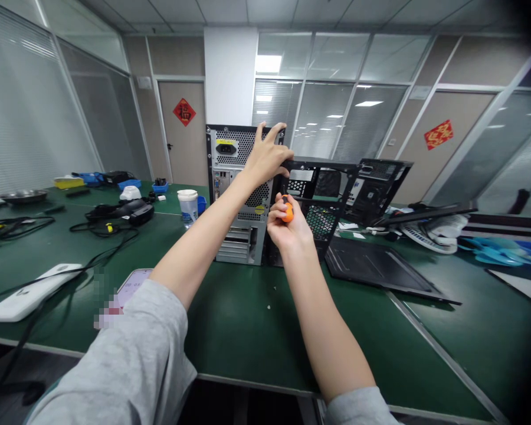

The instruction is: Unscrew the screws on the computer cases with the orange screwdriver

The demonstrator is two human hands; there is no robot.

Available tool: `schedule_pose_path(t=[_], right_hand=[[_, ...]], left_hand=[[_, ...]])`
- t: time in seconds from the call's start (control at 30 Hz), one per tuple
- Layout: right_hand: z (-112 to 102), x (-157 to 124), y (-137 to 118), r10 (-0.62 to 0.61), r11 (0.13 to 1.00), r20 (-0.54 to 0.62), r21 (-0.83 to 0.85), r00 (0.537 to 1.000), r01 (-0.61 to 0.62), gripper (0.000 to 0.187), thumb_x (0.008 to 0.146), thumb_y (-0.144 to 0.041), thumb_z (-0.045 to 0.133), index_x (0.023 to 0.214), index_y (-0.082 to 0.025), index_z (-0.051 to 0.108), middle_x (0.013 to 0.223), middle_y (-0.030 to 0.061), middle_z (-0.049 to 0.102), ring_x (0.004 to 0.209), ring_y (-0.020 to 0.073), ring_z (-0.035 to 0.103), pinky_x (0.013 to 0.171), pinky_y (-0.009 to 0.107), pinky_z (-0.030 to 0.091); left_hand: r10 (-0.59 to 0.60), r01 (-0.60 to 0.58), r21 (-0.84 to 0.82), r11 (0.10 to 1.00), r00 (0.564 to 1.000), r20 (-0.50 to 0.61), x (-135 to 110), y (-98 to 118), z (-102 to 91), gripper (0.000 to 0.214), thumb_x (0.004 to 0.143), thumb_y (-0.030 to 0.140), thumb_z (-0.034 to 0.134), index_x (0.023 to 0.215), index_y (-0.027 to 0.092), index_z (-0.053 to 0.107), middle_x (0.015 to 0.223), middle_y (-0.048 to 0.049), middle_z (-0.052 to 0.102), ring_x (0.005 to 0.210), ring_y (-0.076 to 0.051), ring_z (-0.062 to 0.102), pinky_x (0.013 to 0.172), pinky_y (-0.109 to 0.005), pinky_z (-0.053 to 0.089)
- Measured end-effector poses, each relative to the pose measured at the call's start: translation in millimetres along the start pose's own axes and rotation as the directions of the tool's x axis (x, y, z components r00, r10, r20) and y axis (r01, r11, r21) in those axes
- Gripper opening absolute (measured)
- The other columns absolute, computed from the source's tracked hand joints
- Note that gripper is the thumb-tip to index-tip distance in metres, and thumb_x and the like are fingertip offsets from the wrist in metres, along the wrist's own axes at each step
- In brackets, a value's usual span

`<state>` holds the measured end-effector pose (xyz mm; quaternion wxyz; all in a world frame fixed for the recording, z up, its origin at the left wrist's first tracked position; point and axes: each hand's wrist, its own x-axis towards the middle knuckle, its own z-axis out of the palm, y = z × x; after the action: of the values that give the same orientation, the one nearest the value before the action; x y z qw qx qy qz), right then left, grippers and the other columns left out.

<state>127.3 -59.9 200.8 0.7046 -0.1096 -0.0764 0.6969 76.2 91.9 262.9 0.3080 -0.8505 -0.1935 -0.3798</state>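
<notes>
A computer case (pixel 236 248) stands upright on the green table with its rear ports and power socket facing me. My left hand (pixel 268 154) grips its top right corner, fingers spread over the edge. In my right hand (pixel 287 227) is a screwdriver with an orange handle (pixel 288 210), pointing away from me at the case's right rear edge. The tip is hard to make out there. Directly to the right stands an open black case frame (pixel 331 203) with a mesh fan opening; whether it touches the first case I cannot tell.
Farther right are another open case (pixel 374 192) and a flat black side panel (pixel 380 265). On the left lie a white cup-like container (pixel 188 206), black cables (pixel 101 254), a white flat device (pixel 33 292) and a phone (pixel 133 284). The table's front edge is close to me.
</notes>
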Motion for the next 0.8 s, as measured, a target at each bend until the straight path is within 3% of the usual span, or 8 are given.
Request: schedule_pose_path(t=[0.17,0.43,0.63,0.8], right_hand=[[-5,2,3,-0.008,0.998,0.054,-0.067,0.998,0.012,0.032,0.097,-0.027,0.032,0.074,-0.017,0.051,0.044,-0.0084,0.05,0.032,0.0014,0.037,0.029,0.01,0.027],[-9,3,1,0.03,0.999,0.126,-0.016,0.992,-0.028,0.03,0.097,-0.026,0.031,0.077,-0.017,0.052,0.046,-0.0079,0.05,0.033,0.0015,0.038,0.029,0.01,0.026],[-9,1,3,0.016,0.999,0.157,0.033,0.987,-0.021,0.032,0.098,-0.026,0.028,0.078,-0.017,0.051,0.047,-0.0079,0.049,0.034,0.0011,0.039,0.03,0.009,0.026],[-11,2,4,-0.012,1.0,0.204,0.029,0.979,0.006,0.025,0.096,-0.021,0.034,0.078,-0.018,0.051,0.047,-0.0093,0.048,0.035,0.0014,0.04,0.031,0.009,0.028]], left_hand=[[0.006,-0.007,0.019,1.0,1.0,0.009,0,-1,2.1,0.022,0.086,0.035,0.055,0.094,0.021,0.069,0.101,-0.0068,0.067,0.136,-0.032,0.027,0.112,-0.062,0.004],[0.015,-0.015,0.0,1.0,1.0,0.014,0,-2,2.5,0.02,0.083,0.029,0.056,0.096,0.021,0.069,0.106,-0.0072,0.067,0.136,-0.032,0.024,0.112,-0.062,0.001],[-0.045,0.043,0.022,0.999,0.997,0.062,0,5,-6.4,0.019,0.084,0.031,0.056,0.096,0.025,0.07,0.102,-0.0071,0.069,0.137,-0.032,0.026,0.112,-0.063,0.006],[-0.002,0.002,-0.022,1.0,1.0,0.01,-1,0,-1.0,0.025,0.085,0.037,0.054,0.096,0.021,0.07,0.107,-0.0071,0.068,0.137,-0.031,0.025,0.114,-0.06,0.004]])
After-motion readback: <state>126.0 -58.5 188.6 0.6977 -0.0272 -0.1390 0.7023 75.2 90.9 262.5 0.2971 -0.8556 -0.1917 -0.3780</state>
